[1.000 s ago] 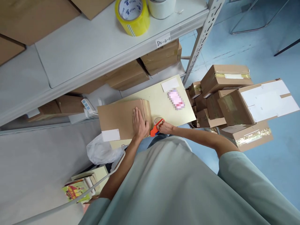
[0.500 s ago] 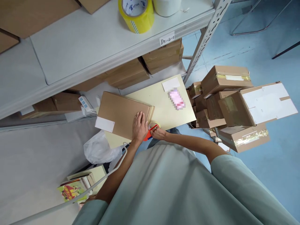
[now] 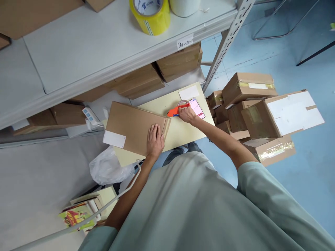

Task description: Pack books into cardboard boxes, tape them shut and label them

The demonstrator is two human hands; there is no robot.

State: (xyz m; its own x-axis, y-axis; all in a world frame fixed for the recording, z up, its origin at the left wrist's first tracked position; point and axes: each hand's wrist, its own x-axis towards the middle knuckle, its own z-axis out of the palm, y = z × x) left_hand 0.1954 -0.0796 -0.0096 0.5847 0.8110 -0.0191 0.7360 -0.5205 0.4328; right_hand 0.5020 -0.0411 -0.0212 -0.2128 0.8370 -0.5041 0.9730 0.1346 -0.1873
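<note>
Our left hand [image 3: 155, 140] lies flat, fingers spread, on the near right corner of the box [image 3: 134, 126], pressing it onto the table [image 3: 180, 129] — nothing is gripped. The box rests flat on the table's left half, a white label [image 3: 114, 139] on its left end. Our right hand [image 3: 186, 113] is closed around the tape dispenser [image 3: 178, 109], orange with a roll on it, held at the table's far side just beside the pink phone [image 3: 197, 108] and near a white slip [image 3: 188, 93]. The dispenser is well apart from the box. A yellow tape roll [image 3: 149, 14] sits on the shelf [image 3: 91, 52] above — more boxes [image 3: 259, 111] pile on the floor to the right.
</note>
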